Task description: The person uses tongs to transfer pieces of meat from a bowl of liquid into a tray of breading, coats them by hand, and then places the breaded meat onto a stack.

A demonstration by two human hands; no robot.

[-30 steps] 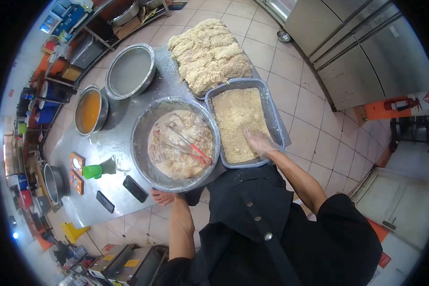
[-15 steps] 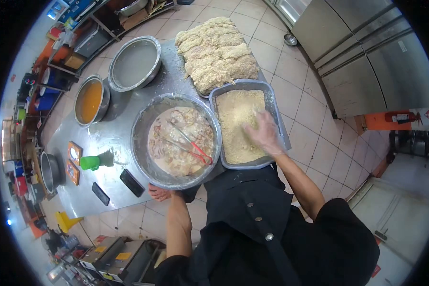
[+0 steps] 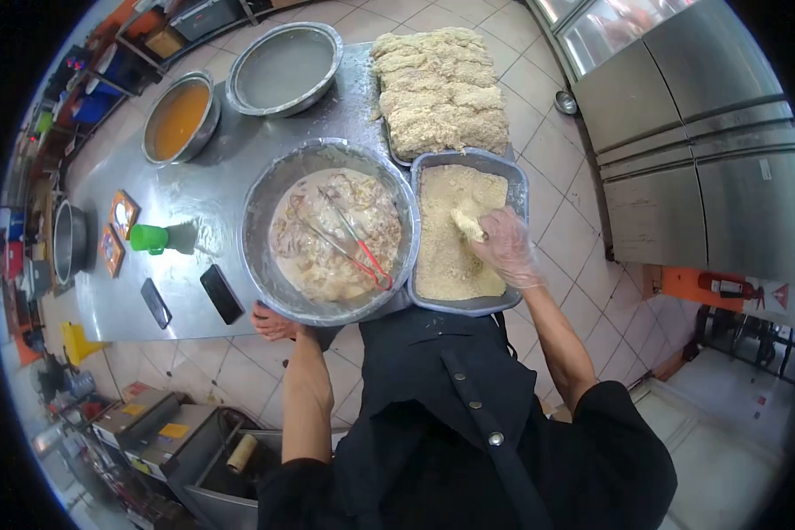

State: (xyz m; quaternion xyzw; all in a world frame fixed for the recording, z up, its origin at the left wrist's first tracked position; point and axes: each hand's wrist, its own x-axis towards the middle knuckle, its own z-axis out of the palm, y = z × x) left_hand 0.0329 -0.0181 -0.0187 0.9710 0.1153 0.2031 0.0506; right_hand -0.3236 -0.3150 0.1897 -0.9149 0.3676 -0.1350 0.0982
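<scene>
My right hand [image 3: 505,246], in a clear plastic glove, grips a crumb-coated piece [image 3: 468,226] over the grey tub [image 3: 518,181] of pale crumbs [image 3: 446,265]. My left hand [image 3: 275,323] is at the table's front edge, beside the large metal bowl [image 3: 254,190]; its fingers are curled, and what they hold, if anything, is hidden. Red-handled tongs [image 3: 362,252] rest in that bowl on wet, battered pieces [image 3: 305,212]. Behind the tub, coated pieces [image 3: 442,88] are piled in rows on a tray.
On the metal table [image 3: 194,309] stand a bowl of orange liquid [image 3: 178,124], a bowl of greyish liquid [image 3: 287,75], a green cup [image 3: 148,238], two phones [image 3: 221,294] and two orange packets [image 3: 124,212]. Steel refrigerators [image 3: 654,168] stand at the right.
My right hand, earlier spread and blurred over the crumbs, now has a coated piece in its fingers. The view has shifted, and my left hand remains by the table edge.
</scene>
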